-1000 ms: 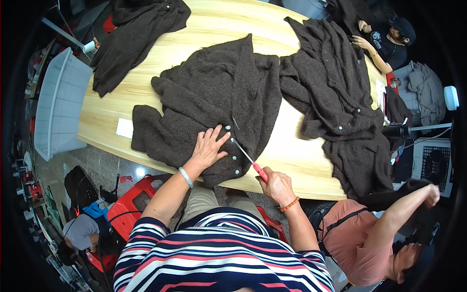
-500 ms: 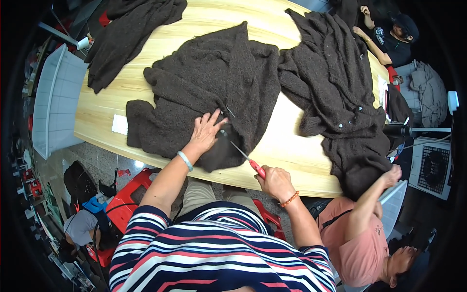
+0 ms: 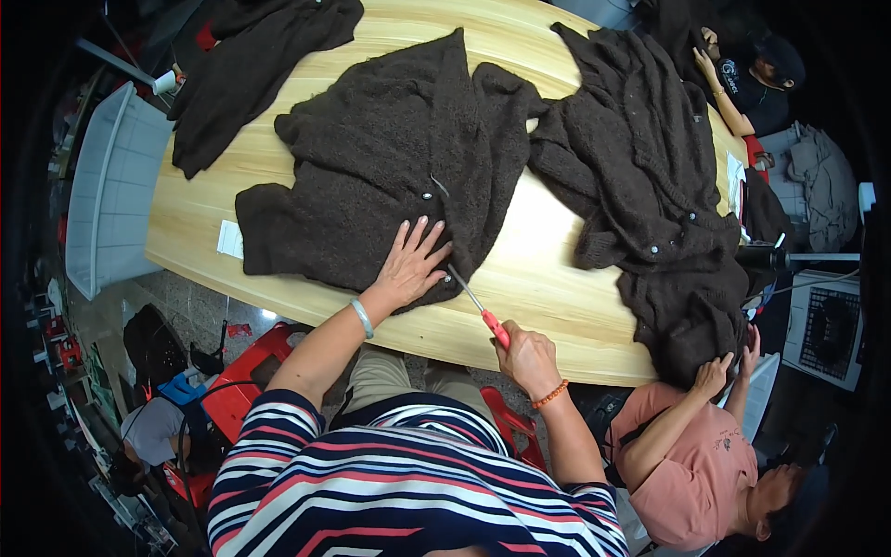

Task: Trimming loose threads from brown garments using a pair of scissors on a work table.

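A dark brown knitted cardigan (image 3: 371,139) lies spread on the table in front of me. My left hand (image 3: 406,274) rests flat on its near edge, fingers spread. My right hand (image 3: 529,360) is closed round a red-handled tool (image 3: 493,325) with a long thin metal shaft; its exact kind is unclear. The shaft's tip reaches the cardigan beside my left fingertips, close to a shiny button (image 3: 447,278). Another button (image 3: 427,196) shows farther up, below a thin, curved, pale piece (image 3: 440,186) that I cannot make out.
More brown knitwear (image 3: 640,139) lies to the right, where a person in pink (image 3: 687,464) handles its near end. A dark garment (image 3: 251,84) is at the far left. Pale bins (image 3: 93,195) flank the wooden table (image 3: 548,306). Another person (image 3: 756,88) is at the far right.
The cardigan's near edge now lies flatter and more buttons show. My left hand has shifted slightly right and down, fingers spread wider. The person in pink now has both hands by the garment.
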{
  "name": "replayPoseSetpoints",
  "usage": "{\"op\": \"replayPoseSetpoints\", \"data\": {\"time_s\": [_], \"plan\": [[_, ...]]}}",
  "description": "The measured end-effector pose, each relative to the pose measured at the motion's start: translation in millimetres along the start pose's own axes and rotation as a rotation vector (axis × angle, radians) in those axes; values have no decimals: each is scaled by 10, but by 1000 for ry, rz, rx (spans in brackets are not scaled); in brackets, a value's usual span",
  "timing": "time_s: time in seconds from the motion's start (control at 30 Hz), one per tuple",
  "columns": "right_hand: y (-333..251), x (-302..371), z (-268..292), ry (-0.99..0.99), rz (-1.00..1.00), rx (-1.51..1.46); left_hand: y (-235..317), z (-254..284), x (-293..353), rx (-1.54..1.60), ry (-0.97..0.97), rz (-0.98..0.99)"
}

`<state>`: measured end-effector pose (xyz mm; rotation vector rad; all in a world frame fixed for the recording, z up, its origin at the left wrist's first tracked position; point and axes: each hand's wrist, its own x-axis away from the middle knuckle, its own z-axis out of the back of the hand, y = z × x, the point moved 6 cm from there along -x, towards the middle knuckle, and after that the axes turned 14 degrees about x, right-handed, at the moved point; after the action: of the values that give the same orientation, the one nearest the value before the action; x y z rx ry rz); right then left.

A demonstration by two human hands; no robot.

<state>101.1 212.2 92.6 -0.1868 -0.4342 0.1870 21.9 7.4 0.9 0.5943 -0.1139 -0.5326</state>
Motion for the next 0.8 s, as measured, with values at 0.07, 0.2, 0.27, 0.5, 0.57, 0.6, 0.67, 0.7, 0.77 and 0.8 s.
{"op": "replayPoseSetpoints", "data": {"time_s": [0.07,0.2,0.27,0.5,0.57,0.6,0.67,0.7,0.77,0.8], "plan": [[9,78,-54,-66,3,57,-13,-28,-1,-16,-24,7],[30,152,-27,-87,40,71,-56,-118,0,-31,-186,91],[-66,-2,51,-29,33,75,-38,-84,14,16,-43,21],[-111,-468,102,57,-13,114,-107,-165,6,34,-80,51],[31,-244,34,-104,6,126,-145,-117,16,39,-53,50],[98,-63,-2,-166,30,124,-137,-101,4,49,-21,44],[146,251,-85,-234,49,119,-143,-104,5,46,-46,51],[149,367,-109,-256,54,110,-137,-97,-14,46,-37,58],[142,480,-114,-273,48,105,-107,-106,-14,46,-28,61],[122,486,-117,-266,38,106,-105,-130,7,23,-37,66]]}}
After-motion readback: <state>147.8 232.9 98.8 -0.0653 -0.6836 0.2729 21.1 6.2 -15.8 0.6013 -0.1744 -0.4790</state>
